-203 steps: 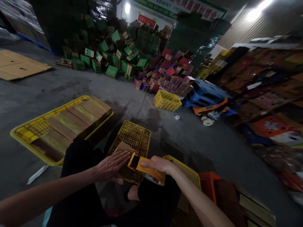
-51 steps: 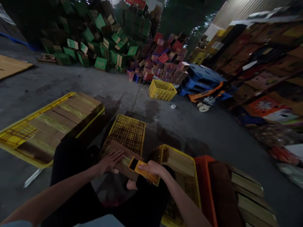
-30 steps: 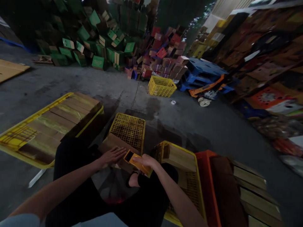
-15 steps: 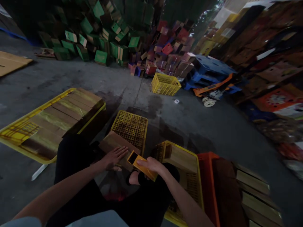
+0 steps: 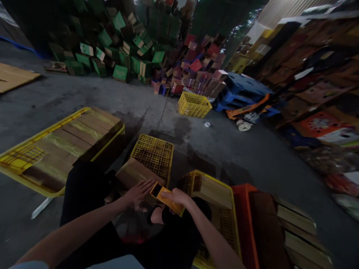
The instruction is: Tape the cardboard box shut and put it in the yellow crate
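My left hand (image 5: 138, 195) lies over a brown cardboard box (image 5: 137, 173), fingers stretched out and close together. This box rests tilted on the near end of a yellow plastic crate (image 5: 153, 149) between my knees. In my right hand (image 5: 178, 198) is an orange tool that looks like a tape dispenser (image 5: 167, 200), gripped with the thumb on top. Its dark front end is right beside my left fingertips, at the box's near right edge. My hands and the tool hide part of the box.
On the left stands a yellow crate (image 5: 50, 190) of taped boxes. Another yellow crate (image 5: 234, 209) and a red crate (image 5: 246, 216) with boxes are on my right. Farther off are a yellow crate (image 5: 195, 104), blue pallets (image 5: 246, 84), an orange pallet jack (image 5: 249, 108) and piled green boxes (image 5: 120, 73).
My left hand has slid slightly right and down on the box, nearer the tape dispenser. My right hand keeps its hold almost in place. The view has shifted a little.
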The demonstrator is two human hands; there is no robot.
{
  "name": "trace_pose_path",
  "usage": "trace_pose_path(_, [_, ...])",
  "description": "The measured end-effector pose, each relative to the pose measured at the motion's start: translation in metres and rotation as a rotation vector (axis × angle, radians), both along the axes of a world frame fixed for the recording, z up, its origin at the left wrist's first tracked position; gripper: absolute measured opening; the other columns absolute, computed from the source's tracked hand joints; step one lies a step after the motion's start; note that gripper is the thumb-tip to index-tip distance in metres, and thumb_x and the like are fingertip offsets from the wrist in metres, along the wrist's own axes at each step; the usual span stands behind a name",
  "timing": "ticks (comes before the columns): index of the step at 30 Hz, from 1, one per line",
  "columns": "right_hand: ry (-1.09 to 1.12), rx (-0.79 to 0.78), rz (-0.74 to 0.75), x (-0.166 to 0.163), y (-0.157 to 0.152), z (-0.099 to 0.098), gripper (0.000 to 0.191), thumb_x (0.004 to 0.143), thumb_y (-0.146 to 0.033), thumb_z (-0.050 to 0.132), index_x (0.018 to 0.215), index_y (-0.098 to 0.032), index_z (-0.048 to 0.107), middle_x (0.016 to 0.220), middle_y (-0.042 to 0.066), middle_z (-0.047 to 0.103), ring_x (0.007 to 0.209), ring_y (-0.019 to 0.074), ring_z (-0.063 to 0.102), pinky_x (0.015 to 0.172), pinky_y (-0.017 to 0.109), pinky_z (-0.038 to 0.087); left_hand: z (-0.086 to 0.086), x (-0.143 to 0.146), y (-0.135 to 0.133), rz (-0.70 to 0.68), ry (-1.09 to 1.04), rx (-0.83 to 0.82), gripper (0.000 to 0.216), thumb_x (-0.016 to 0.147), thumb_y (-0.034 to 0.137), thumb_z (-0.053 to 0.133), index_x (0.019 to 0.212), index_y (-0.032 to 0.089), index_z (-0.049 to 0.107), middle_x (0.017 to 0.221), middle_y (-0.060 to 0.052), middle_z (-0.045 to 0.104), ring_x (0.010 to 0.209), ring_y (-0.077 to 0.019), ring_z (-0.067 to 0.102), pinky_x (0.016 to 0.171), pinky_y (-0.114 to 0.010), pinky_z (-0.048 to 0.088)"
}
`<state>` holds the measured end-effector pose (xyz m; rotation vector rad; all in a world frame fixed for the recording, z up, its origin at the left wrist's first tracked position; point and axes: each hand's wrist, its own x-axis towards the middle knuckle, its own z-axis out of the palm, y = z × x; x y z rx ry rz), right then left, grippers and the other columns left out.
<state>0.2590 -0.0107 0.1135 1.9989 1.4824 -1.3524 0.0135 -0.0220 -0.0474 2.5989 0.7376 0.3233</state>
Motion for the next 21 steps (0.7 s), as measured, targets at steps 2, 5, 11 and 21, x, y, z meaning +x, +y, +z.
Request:
trace_pose_path(2, [-0.003,0.012,0.063,0.002,0.000,-0.005,0.050,0.089,-0.057,0.057,0.081,-0.010,0.073,0.081,0.013,0.076,0.077,0.0244,0.073,0.058,0.023,0.051,-0.003,0.001,0.001,-0.003,0.003,0.003,0.119,0.079,0.077,0.055,0.160,0.017,-0.010,0.166,-0.016,0.014,0.150,-0.0384,0.017,0.120,-0.052,0.013])
trace_pose_path(5, [-0.044,0.074,0.124,0.007,-0.003,-0.010,0.054,0.085,-0.063,0.061,0.083,-0.011,0.074,0.089,0.016,0.076,0.086,0.0270,0.073,0.060,0.024,0.049,-0.004,-0.001,0.003,-0.014,0.017,0.001,0.119,0.079,0.075,0.055,0.160,0.017,-0.010,0.166,-0.017,0.014,0.150,-0.0378,0.017,0.120,-0.051,0.013])
trace_pose_path(11, [-0.021,0.076,0.171,0.035,-0.019,-0.007,0.058,0.088,-0.064,0.053,0.080,-0.011,0.074,0.081,0.012,0.074,0.077,0.0225,0.071,0.055,0.022,0.042,0.001,-0.004,0.005,-0.034,0.019,-0.012,0.115,0.082,0.077,0.053,0.160,0.016,-0.004,0.165,-0.019,0.016,0.150,-0.0373,0.021,0.120,-0.050,0.014])
trace_pose_path(21, [-0.087,0.061,0.116,0.040,-0.021,-0.015,0.053,0.087,-0.060,0.058,0.085,-0.009,0.075,0.086,0.014,0.075,0.077,0.0216,0.070,0.055,0.022,0.042,0.005,0.023,-0.013,-0.064,0.046,-0.005,0.108,0.084,0.078,0.044,0.161,0.016,0.000,0.166,-0.015,0.014,0.151,-0.0340,0.016,0.121,-0.048,0.008])
